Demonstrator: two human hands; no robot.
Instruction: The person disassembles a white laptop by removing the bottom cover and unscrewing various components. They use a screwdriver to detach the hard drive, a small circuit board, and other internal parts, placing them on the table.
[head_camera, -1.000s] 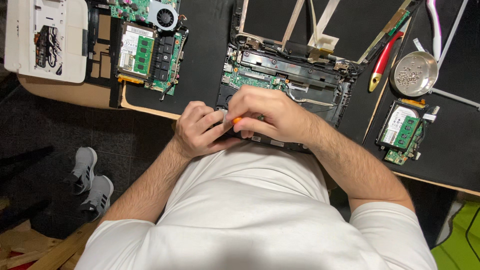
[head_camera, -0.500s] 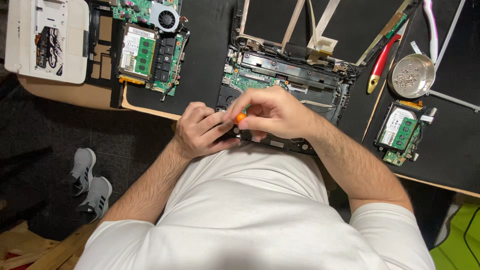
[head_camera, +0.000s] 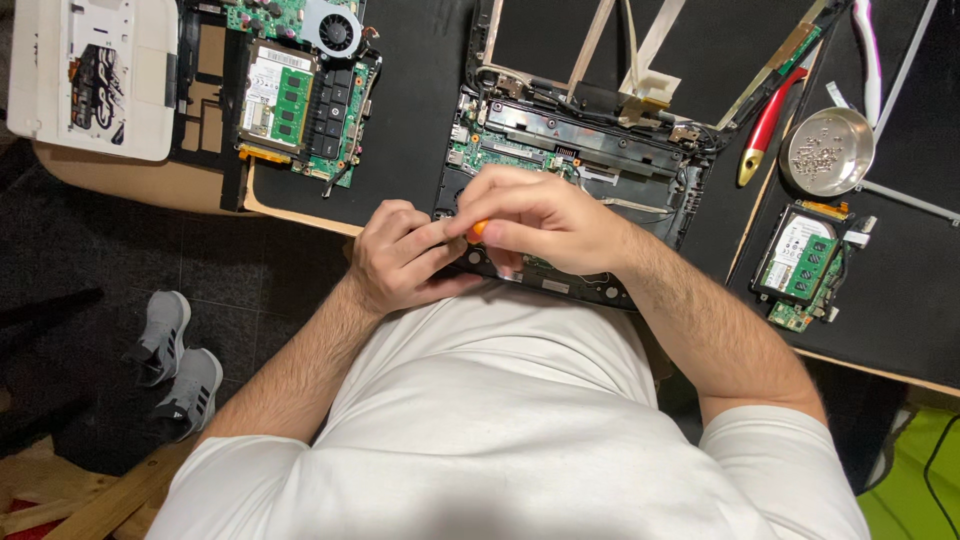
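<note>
An opened black laptop base (head_camera: 600, 150) with its green circuit board exposed lies on the black mat in front of me. My right hand (head_camera: 545, 215) is closed around an orange-handled screwdriver (head_camera: 478, 230), only a bit of the handle showing. My left hand (head_camera: 400, 255) sits right beside it at the laptop's near left corner, its fingers pinched against the tool's lower end. The tool's tip is hidden under my hands.
Another green circuit board with a fan (head_camera: 300, 85) lies at the far left, next to a white casing (head_camera: 90, 75). A round metal dish of screws (head_camera: 825, 150), red-handled pliers (head_camera: 770, 125) and a small board (head_camera: 805, 265) lie at the right. Grey shoes (head_camera: 175, 360) stand on the floor.
Both hands have stayed at the laptop's near left corner. The right hand shifted slightly, so the orange handle shows a little more between the fingers.
</note>
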